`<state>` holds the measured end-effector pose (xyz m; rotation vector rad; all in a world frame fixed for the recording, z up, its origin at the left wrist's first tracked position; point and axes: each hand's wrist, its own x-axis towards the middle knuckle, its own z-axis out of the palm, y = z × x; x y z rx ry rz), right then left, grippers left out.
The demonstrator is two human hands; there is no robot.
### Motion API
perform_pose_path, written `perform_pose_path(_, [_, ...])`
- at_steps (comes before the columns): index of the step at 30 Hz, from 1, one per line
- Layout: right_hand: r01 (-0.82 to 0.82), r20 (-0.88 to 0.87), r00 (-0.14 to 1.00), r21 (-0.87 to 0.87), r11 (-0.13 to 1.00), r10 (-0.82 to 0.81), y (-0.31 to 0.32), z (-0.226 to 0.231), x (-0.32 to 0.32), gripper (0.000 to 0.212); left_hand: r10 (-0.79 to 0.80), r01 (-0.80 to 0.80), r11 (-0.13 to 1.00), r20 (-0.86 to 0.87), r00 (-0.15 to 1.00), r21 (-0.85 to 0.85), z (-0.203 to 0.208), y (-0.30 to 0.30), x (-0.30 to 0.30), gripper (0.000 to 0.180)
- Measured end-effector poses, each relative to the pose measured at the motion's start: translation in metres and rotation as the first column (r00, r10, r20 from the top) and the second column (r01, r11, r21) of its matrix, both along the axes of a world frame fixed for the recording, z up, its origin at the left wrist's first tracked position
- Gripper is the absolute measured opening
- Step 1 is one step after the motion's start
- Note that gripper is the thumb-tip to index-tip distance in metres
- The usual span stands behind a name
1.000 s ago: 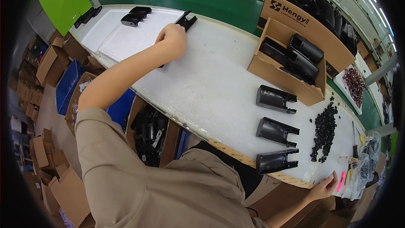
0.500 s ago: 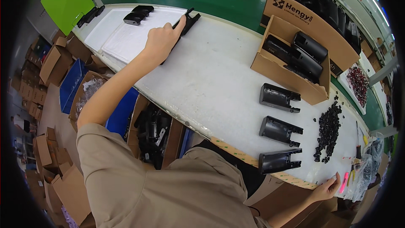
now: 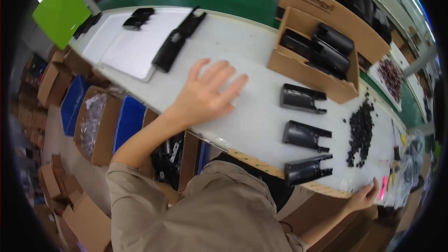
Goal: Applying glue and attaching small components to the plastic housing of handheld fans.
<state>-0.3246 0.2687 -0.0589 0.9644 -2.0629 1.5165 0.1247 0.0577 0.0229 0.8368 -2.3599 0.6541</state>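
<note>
My left hand [image 3: 212, 88] hovers over the white tabletop [image 3: 233, 32], fingers spread and holding nothing. Beyond it, a black plastic casing [image 3: 169, 51] lies against the right edge of a white tray [image 3: 126, 51], with another black casing [image 3: 192, 22] at its far end. Three open black casings [image 3: 303, 98] lie in a column right of centre. At the table's near right edge, my right hand [image 3: 365, 197] has its fingers curled together; what they hold, if anything, is too small to make out. Past that hand lies a pink marker [image 3: 383, 188].
A heap of small black parts [image 3: 360, 133] lies right of the casings. Behind stands a cardboard box [image 3: 310, 72] of black casings, before a larger carton [image 3: 336, 7]. Tools and a plastic bag [image 3: 408, 172] occupy the right corner. Bins and cartons [image 3: 100, 130] stand below the left edge.
My left hand has left the black casings beside the tray and come nearer and to the right, its fingers spreading. The right hand stays at the near edge. The view has shifted slightly.
</note>
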Motion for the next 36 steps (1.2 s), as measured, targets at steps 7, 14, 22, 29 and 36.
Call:
perform_pose_path(7, [-0.047,0.032,0.998,0.007,0.999,0.046,-0.001,0.004,0.019,0.025,-0.514,0.551,0.829,-0.257,0.818,0.096,0.020,-0.035,-0.083,0.033])
perform_pose_path(14, [-0.235,-0.396,0.882,0.100,0.967,0.255,0.003,0.054,0.070,0.029,-0.603,0.668,0.652,-0.288,0.744,0.360,0.017,-0.039,-0.104,0.027])
perform_pose_path(22, [-0.587,-0.157,0.753,0.278,0.760,0.639,-0.039,0.092,0.111,0.028,-0.492,0.631,0.723,-0.432,0.756,0.280,0.006,-0.059,-0.092,0.016])
perform_pose_path(29, [-0.629,0.026,0.748,0.349,0.695,0.663,-0.087,0.115,0.094,0.025,-0.531,0.629,0.721,-0.350,0.772,0.292,-0.002,-0.051,-0.101,0.016])
perform_pose_path(36, [-0.682,0.091,0.624,0.550,0.483,0.776,-0.090,0.130,0.091,0.027,-0.461,0.578,0.710,-0.355,0.813,0.402,-0.004,-0.049,-0.095,0.015])
